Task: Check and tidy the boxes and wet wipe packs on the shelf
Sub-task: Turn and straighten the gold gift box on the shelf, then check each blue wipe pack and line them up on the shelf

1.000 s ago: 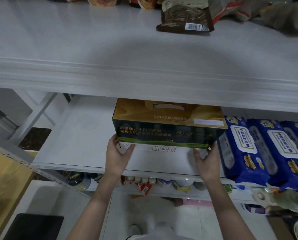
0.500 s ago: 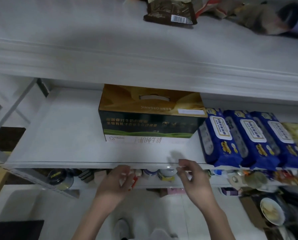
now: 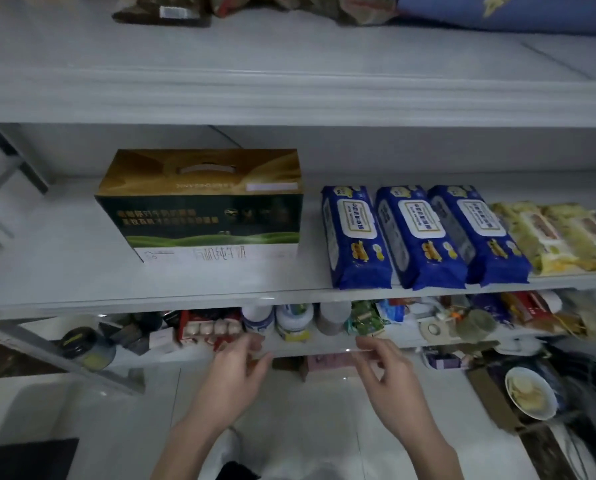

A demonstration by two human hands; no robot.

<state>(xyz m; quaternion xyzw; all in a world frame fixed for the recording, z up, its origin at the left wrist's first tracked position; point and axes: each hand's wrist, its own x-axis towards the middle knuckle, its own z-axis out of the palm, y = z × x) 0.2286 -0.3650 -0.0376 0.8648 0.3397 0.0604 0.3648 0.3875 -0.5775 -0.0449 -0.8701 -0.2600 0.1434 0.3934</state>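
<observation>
The milk box (image 3: 203, 206) stands upright on the middle shelf (image 3: 82, 289), long axis along the shelf edge, its front band reading 有机纯牛奶. Right of it, three blue wipe packs (image 3: 421, 237) lie front to back, labels blurred. Below the box, the left hand (image 3: 234, 372) and right hand (image 3: 390, 375) hang loosely curled, holding nothing.
</observation>
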